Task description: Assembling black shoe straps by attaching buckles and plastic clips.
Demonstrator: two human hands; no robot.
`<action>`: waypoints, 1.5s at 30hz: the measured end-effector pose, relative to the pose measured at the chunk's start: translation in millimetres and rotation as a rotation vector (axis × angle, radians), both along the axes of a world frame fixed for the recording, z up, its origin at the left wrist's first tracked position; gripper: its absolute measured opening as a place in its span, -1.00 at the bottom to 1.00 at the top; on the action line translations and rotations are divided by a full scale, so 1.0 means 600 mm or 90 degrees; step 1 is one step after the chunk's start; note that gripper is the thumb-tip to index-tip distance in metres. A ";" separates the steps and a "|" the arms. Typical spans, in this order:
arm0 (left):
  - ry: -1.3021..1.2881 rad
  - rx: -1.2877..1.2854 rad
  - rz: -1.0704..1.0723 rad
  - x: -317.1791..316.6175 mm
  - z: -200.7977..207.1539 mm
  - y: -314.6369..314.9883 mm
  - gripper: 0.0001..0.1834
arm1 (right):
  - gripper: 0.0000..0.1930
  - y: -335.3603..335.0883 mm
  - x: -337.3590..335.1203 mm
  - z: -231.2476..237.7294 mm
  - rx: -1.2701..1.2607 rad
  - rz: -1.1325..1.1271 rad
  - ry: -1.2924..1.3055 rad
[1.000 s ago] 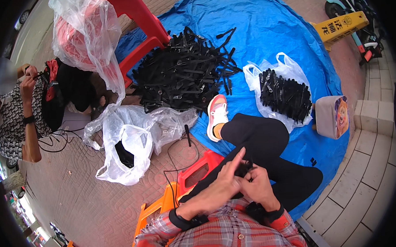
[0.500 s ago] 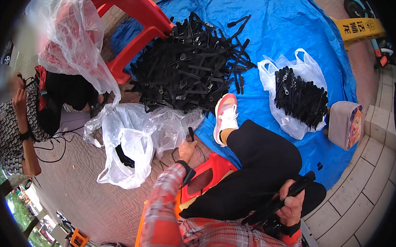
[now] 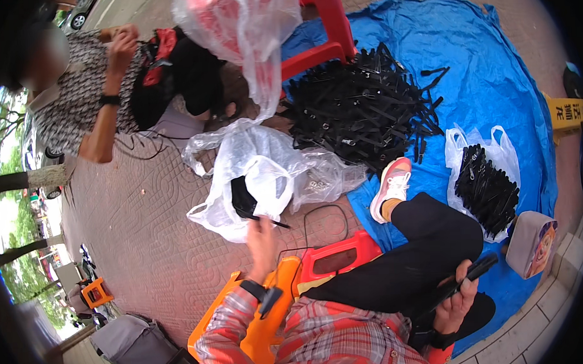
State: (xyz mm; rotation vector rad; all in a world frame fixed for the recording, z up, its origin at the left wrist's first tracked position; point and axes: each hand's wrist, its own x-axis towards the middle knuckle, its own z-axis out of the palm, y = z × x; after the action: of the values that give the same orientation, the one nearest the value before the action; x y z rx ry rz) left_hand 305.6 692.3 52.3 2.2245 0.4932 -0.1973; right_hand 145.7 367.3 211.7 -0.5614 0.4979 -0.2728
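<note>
My left hand [image 3: 262, 248], slightly blurred, pinches a thin black strap [image 3: 279, 224] at the near edge of a white plastic bag [image 3: 221, 217]. Something black [image 3: 243, 198] shows in that bag's opening. Above my lap on the right, my right hand [image 3: 458, 303] is wrapped round a bundle of black straps [image 3: 480, 267]. Past my shoe lies a large loose heap of black straps [image 3: 360, 111], some with shiny metal fittings. A second white bag [image 3: 506, 156] on the right lies under a neatly lined-up stack of similar straps [image 3: 487, 190].
A blue tarp [image 3: 467, 38] lies under the heap. Around me are a red stool [image 3: 333, 24], an orange stool [image 3: 278, 313], a grey box [image 3: 531, 243] and a grey bag [image 3: 133, 345]. Another person [image 3: 98, 80] sits at the upper left, hands raised. A dark cord [image 3: 341, 212] crosses the paving.
The view has swung left. My left hand has moved with its strap from beside the clear plastic to the white bag. My right hand still grips the bundle.
</note>
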 end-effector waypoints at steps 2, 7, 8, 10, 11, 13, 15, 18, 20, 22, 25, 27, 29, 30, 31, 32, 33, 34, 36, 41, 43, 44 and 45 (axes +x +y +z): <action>-0.215 -0.017 0.024 0.052 0.002 0.062 -0.75 | -0.88 0.024 0.002 0.007 0.002 0.033 -0.027; -0.075 0.396 -0.104 0.083 -0.139 0.222 -0.66 | -0.88 0.097 -0.002 0.051 -0.043 0.092 0.046; -0.057 0.414 -0.125 0.092 -0.146 0.221 -0.66 | -0.89 0.109 -0.001 0.059 -0.059 0.110 0.119; -0.040 0.219 -0.147 0.110 -0.117 0.162 -0.64 | -0.91 0.116 -0.006 0.062 -0.063 0.093 0.240; -0.019 0.013 -0.146 0.112 -0.061 0.105 -0.63 | -0.92 0.113 -0.013 0.056 -0.044 0.058 0.277; 0.150 -0.357 -0.286 0.081 0.084 0.019 -0.61 | -0.92 0.107 -0.006 0.052 0.031 0.121 0.188; 0.295 -0.676 -0.503 0.017 0.190 -0.077 -0.53 | -0.91 0.106 -0.035 0.051 0.004 0.087 0.114; 0.200 -0.686 -0.933 -0.079 0.291 -0.213 -0.34 | -0.89 0.110 -0.093 0.066 -0.058 0.040 0.080; 0.209 -0.646 -1.110 -0.138 0.319 -0.278 -0.27 | -0.88 0.121 -0.136 0.063 -0.098 -0.028 0.086; 0.245 -0.651 -1.175 -0.192 0.297 -0.317 -0.37 | -0.87 0.123 -0.183 0.052 -0.118 -0.091 0.084; 0.540 -0.341 -1.231 -0.218 0.313 -0.350 -0.59 | -0.88 0.115 -0.260 0.028 -0.134 -0.070 0.064; 0.461 -0.256 -1.305 -0.223 0.296 -0.364 -0.69 | -0.87 0.114 -0.290 0.027 -0.102 -0.088 0.066; -0.280 -0.073 -1.444 -0.224 0.273 -0.367 -0.71 | -0.84 0.109 -0.318 0.019 -0.056 -0.270 0.126; -0.278 -0.016 -1.438 -0.230 0.277 -0.369 -0.66 | -0.81 0.100 -0.347 -0.003 0.007 -0.321 0.100; -0.269 -0.013 -1.448 -0.240 0.278 -0.366 -0.66 | -0.77 0.094 -0.373 -0.033 0.020 -0.367 0.060; -0.345 0.056 -1.508 -0.249 0.276 -0.359 -0.68 | -0.75 0.085 -0.381 -0.038 0.098 -0.420 0.053; -0.415 0.131 -1.569 -0.262 0.272 -0.352 -0.69 | -0.73 0.078 -0.393 -0.044 0.185 -0.475 0.049; -0.406 0.147 -1.606 -0.272 0.257 -0.349 -0.70 | -0.71 0.069 -0.412 -0.065 0.209 -0.437 -0.100; -0.383 0.110 -1.608 -0.277 0.240 -0.337 -0.57 | -0.70 0.060 -0.389 -0.041 0.208 -0.456 -0.068; 0.144 -0.308 -1.327 -0.218 0.317 -0.364 -0.42 | -0.62 0.054 -0.294 0.002 0.104 -0.393 -0.103; 0.611 -0.609 -0.727 -0.229 0.314 -0.360 -0.54 | -0.59 0.067 -0.247 0.034 -0.060 -0.342 -0.087; 0.736 -0.702 -0.641 -0.233 0.304 -0.363 -0.55 | -0.54 0.080 -0.229 0.036 -0.182 -0.320 -0.071; 0.959 -0.851 -0.475 -0.239 0.284 -0.367 -0.56 | -0.63 0.089 -0.213 0.045 -0.331 -0.282 -0.049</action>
State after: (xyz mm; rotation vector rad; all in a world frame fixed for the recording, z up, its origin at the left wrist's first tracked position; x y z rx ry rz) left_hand 162.3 471.8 222.9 0.4930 0.0857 -1.9447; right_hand 17.8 420.8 238.6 -0.9389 0.4732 -0.8592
